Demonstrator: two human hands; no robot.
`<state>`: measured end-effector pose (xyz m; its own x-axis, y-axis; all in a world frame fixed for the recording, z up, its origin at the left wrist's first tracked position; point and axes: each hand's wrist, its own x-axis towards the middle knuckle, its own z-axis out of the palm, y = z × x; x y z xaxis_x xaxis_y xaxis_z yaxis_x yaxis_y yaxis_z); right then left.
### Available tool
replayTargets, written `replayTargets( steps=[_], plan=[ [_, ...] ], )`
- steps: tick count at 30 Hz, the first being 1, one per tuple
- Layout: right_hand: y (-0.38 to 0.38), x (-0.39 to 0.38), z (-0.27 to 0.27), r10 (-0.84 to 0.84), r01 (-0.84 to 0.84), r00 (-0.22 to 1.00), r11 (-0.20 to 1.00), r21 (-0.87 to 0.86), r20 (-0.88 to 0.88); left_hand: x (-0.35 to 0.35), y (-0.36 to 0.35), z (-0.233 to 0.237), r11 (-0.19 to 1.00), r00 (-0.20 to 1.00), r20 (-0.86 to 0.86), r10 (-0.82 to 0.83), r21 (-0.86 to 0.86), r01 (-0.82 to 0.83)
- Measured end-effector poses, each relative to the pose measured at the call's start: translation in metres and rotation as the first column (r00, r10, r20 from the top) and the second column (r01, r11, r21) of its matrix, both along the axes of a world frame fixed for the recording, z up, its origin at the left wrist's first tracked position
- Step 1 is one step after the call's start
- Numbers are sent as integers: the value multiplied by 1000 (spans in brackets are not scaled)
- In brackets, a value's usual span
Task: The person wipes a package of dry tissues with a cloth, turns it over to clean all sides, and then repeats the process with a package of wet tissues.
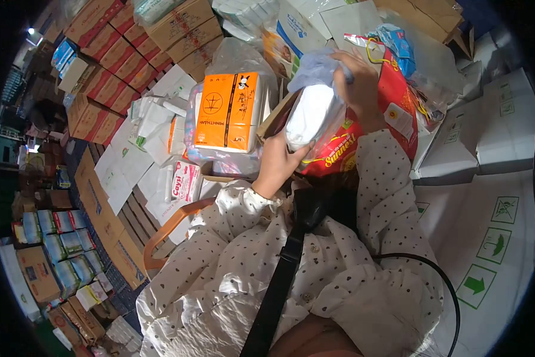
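Note:
A white bundle (310,113) in a clear plastic bag is held up in front of my chest. My left hand (277,162) grips its lower end, thumb on top. The gathered bluish plastic (316,66) at its upper end is in my right hand (358,83), fingers bent round it. Left of the bundle lies an orange and white tissue pack (223,113) on other plastic-wrapped packs. Beneath and right of my hands is a red bag (392,101) printed "Sunnest". A pink and white pack (185,181) sits lower left.
Stacked red and white cartons (110,56) stand at the upper left, with brown boxes (181,30) beside them. Large white cartons (482,232) fill the right side. Blue and white packs (68,244) are piled at lower left. A black cable (434,266) curves beside my sleeve.

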<state>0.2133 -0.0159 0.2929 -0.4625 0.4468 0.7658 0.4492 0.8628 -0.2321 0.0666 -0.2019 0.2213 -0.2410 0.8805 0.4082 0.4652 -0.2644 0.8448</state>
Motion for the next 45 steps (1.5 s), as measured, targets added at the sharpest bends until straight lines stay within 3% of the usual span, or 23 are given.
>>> replayTargets(
  steps=[4, 7, 9, 11, 12, 13, 15, 16, 18, 19, 20, 22, 26, 28, 32, 35, 37, 38, 39, 41, 43, 45],
  plan=[
    [-39, -9, -8, 0, 1, 997, 1000, -7, 75, 0, 2, -5, 999, 999, 44, -20, -44, 22],
    [-94, -16, -11, 96, -95, 994, 995, -14, 50, -6, -2, -11, 996, 999, 34, -36, -78, 39],
    [-117, -19, -14, 295, -287, 955, 945, -160, 32, -7, -2, -27, 996, 999, 10, -32, -85, 33],
    [-142, -20, -11, 333, -320, 942, 928, -193, 39, -3, -2, -54, 958, 887, -398, 236, 250, -143],
    [-147, -20, -10, 368, -349, 929, 909, -226, 46, 1, -2, -53, 955, 948, -252, 195, 268, -125],
    [-143, -19, -13, 366, -348, 930, 910, -225, 43, 0, -6, -55, 956, 948, -255, 192, 268, -121],
    [-123, -14, -20, 352, -342, 933, 933, -114, 81, -3, -12, -63, 997, 999, 31, -41, 67, 39],
    [-112, -12, -18, 341, -336, 938, 938, -84, 54, -1, -13, -43, 997, 999, 32, -42, 65, 40],
    [-86, -10, -20, 301, -299, 954, 952, -72, 19, 4, -13, -6, 973, 994, -98, 46, -222, -67],
    [-76, -8, -20, 260, -261, 965, 964, -57, -17, 3, -10, -6, 972, 994, -97, 44, -224, -65],
    [-67, -4, -17, 258, -258, 966, 964, -58, -16, 1, -5, -6, 991, 1000, -4, 3, -133, -4],
    [-51, 2, -5, 110, -118, 992, 977, 179, 54, 2, -1, -4, 999, 994, 100, -41, -8, 42],
    [-9, 14, -8, 117, -131, 989, 973, 190, 85, 2, 0, 3, 999, 999, 14, -37, -2, 37],
    [-1, 15, -4, 11, -11, 1000, 978, 210, 3, 3, 2, -2, 998, 998, 24, -53, 41, 52],
    [-36, 5, -14, 15, -5, 994, 996, 91, -108, 4, 2, -4, 998, 999, -9, -47, 50, 48],
    [-90, -3, -15, 156, -155, 988, 985, -72, 8, 4, 0, -11, 998, 996, 69, -55, -27, 57],
    [-118, -7, -18, 223, -217, 974, 967, -134, 32, 2, -3, -20, 994, 998, -37, 41, 101, -37],
    [-132, -8, -19, 290, -281, 956, 946, -161, 34, -1, -11, -18, 1000, 980, -197, 13, 1, -13],
    [-140, -9, -20, 356, -344, 934, 920, -189, 33, 0, -12, -31, 1000, 980, -199, 11, 1, -11],
    [-142, -7, -22, 379, -366, 925, 910, -195, 32, 4, -10, -70, 979, 999, -37, 14, 202, -6],
    [-138, -6, -24, 400, -387, 916, 900, -200, 31, 1, -10, -68, 977, 996, -73, 41, 213, -25],
    [-114, -3, -24, 350, -347, 931, 937, -47, 105, -7, -6, -50, 975, 971, -210, -118, -210, 73]
  ],
)
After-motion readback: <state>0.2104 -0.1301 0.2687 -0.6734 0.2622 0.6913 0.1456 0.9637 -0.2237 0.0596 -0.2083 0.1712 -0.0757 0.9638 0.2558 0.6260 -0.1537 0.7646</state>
